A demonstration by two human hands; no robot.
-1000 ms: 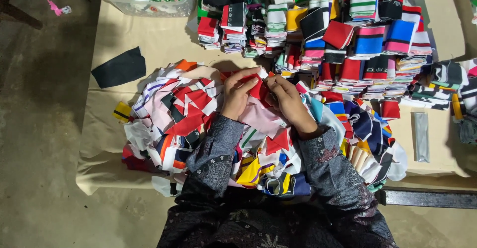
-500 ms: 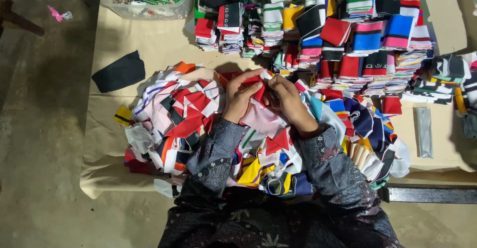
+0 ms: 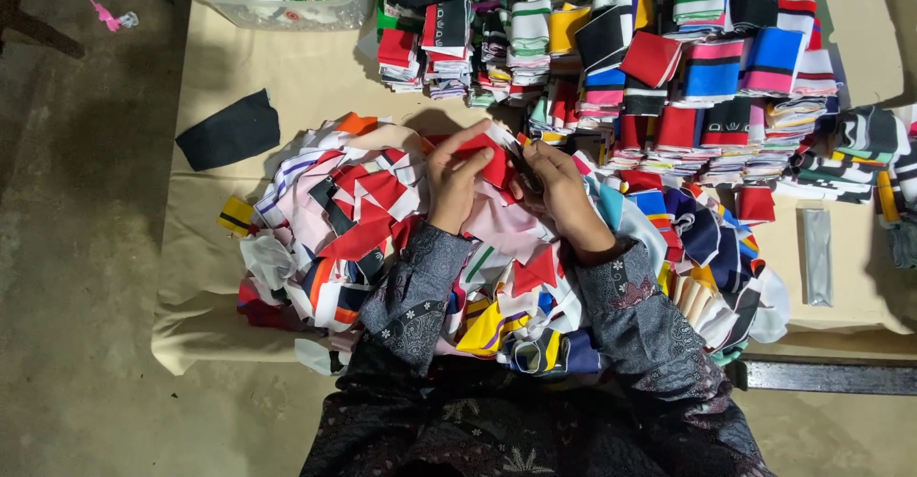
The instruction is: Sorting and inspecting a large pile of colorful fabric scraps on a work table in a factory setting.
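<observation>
Both hands meet over the middle of the loose heap of fabric pieces (image 3: 382, 219), sharing one red fabric piece (image 3: 493, 164). The piece sits between the thumbs and fingertips just above the heap, its long axis running roughly left to right with one corner pointing up toward the sorted stacks (image 3: 688, 76). The left hand (image 3: 454, 183) pinches its left end, index finger stretched along the upper edge; the grip is narrow and closed on the cloth. The right hand (image 3: 562, 190) curls around the right end, fingers folded in, likewise closed on the red piece, though its fingertips are partly hidden. Both forearms, in dark patterned sleeves, rise from the bottom of the view and angle inward so that the wrists lie over the heap.

The heap covers the tabletop (image 3: 287, 76) from its near edge up to the hands. Bare cloth-covered surface lies to the upper left, around a black fabric piece (image 3: 229, 131). Behind the hands the stacks stand close together. A grey flat bar (image 3: 818, 255) lies near the right edge.
</observation>
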